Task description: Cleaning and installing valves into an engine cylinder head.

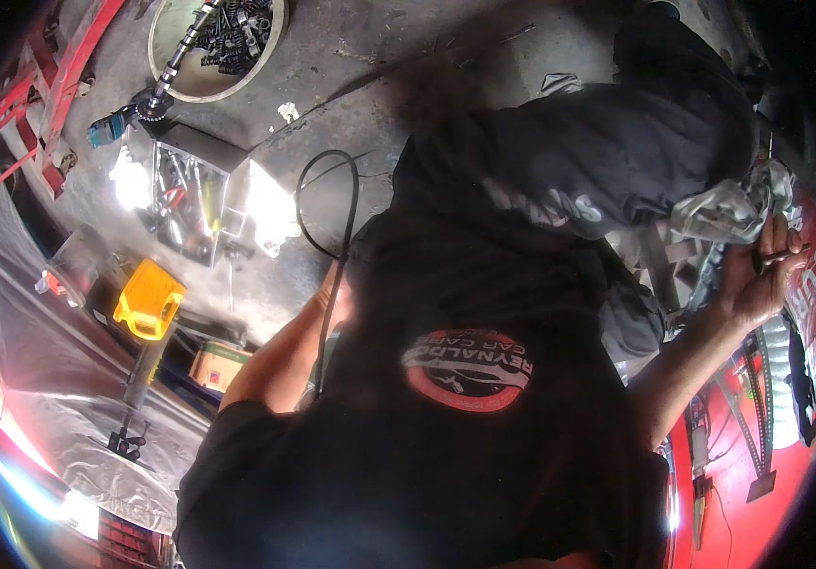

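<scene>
My right hand (754, 280) is raised at the right edge of the view, against the machinery (711, 275) of the red vehicle (740, 455). Its fingers (787, 242) are curled closed around a thin dark tool (779, 256), a rod or handle whose working end I cannot make out. Just above and touching that hand sits a crumpled grey rag (730, 209), bunched against the same parts.

My left hand (332, 289) is lowered at centre-left, mostly hidden by my dark shirt (465, 417). A black cable (332, 204) loops up from that hand across the concrete floor (360, 85). I cannot tell how far those fingers are closed, nor whether they grip the cable or only rest beside it.

Status, as a judgement: work is in progress at the vehicle, since the tool is applied and the rag is in place. No removed part is visible near my right hand, so the operation there appears unfinished.

Surroundings: a shiny metal toolbox (190, 194) stands open on the floor, well apart from both hands. Beyond it lies a round basin (270, 43) of dark metal parts with a long shaft (180, 57) laid over its rim. A yellow work light (149, 299) stands on a stand at the left, near clear plastic sheeting (38, 351)
</scene>
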A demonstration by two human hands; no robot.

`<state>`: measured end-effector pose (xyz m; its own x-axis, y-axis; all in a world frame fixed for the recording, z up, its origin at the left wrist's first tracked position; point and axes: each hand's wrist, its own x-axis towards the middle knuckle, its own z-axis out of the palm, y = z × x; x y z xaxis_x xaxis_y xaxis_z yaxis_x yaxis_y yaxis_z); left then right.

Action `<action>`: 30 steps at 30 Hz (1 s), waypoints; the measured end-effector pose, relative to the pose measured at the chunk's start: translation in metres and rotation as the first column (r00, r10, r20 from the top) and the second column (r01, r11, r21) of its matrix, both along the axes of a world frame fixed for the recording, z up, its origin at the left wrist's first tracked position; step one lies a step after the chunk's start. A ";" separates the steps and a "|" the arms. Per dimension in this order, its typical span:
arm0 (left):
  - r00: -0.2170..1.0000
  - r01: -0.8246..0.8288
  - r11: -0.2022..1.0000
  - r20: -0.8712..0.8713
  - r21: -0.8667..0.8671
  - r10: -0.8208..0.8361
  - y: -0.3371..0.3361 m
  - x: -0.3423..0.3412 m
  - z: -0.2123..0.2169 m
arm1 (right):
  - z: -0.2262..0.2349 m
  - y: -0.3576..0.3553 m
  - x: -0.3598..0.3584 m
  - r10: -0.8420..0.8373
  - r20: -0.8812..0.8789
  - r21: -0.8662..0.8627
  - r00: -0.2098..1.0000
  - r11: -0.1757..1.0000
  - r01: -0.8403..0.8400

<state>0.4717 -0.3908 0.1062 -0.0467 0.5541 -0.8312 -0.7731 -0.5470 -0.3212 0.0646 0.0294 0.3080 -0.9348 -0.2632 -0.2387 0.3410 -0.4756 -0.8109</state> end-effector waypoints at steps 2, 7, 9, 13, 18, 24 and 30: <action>1.000 -0.002 1.000 -0.002 0.002 0.002 0.001 0.001 -0.001 | 0.000 0.000 -0.001 -0.068 -0.024 0.104 0.997 0.992 0.070; 1.000 -0.015 1.000 -0.014 0.007 0.016 0.002 0.000 -0.001 | -0.005 -0.004 -0.006 0.136 0.025 -0.132 0.990 0.983 -0.131; 1.000 -0.021 1.000 -0.016 0.007 0.021 0.002 -0.002 -0.001 | -0.006 -0.004 -0.005 0.075 -0.001 -0.065 0.997 0.995 -0.074; 0.999 -0.021 1.000 -0.024 0.007 0.021 0.002 -0.005 -0.002 | -0.006 0.000 -0.001 -0.084 -0.027 0.119 0.996 0.989 0.086; 1.000 -0.012 1.000 -0.028 0.003 0.013 0.000 -0.008 -0.004 | -0.005 0.000 -0.002 0.052 -0.026 -0.013 0.998 0.999 -0.053; 0.999 0.039 0.999 -0.035 -0.017 -0.040 -0.011 -0.021 -0.012 | -0.002 -0.029 0.017 -0.173 -0.033 0.053 0.984 0.983 0.174; 0.983 0.174 0.983 -0.054 -0.059 -0.177 -0.043 -0.009 -0.076 | -0.005 -0.049 0.044 -0.429 -0.086 0.276 0.899 0.857 0.435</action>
